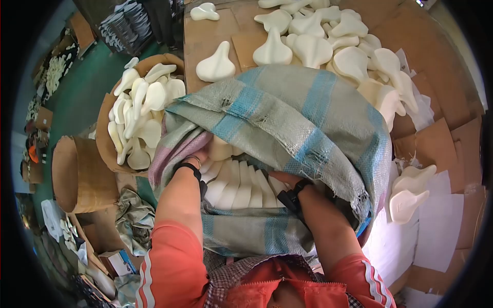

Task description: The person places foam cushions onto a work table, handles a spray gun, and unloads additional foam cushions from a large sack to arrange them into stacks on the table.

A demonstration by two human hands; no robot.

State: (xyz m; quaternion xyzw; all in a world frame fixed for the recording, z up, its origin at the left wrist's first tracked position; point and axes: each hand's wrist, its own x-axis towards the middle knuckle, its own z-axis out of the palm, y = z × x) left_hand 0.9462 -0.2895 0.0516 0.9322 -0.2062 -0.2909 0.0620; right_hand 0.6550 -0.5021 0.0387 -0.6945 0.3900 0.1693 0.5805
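Note:
A large grey woven sack with blue stripes lies in front of me, its mouth open toward me. Inside, a row of cream bicycle saddle foams stands packed side by side. Both my arms reach into the mouth. My left hand is at the left end of the row, by the sack's pinkish folded edge, its fingers mostly hidden. My right hand rests against the right part of the row under the sack's upper flap, its fingertips out of sight. Whether either hand grips a foam is not visible.
Loose saddle foams are heaped on the cardboard-covered table beyond the sack. A cardboard drum full of foams stands at left, beside another cardboard drum. Two foams lie at right. A crumpled sack is lower left.

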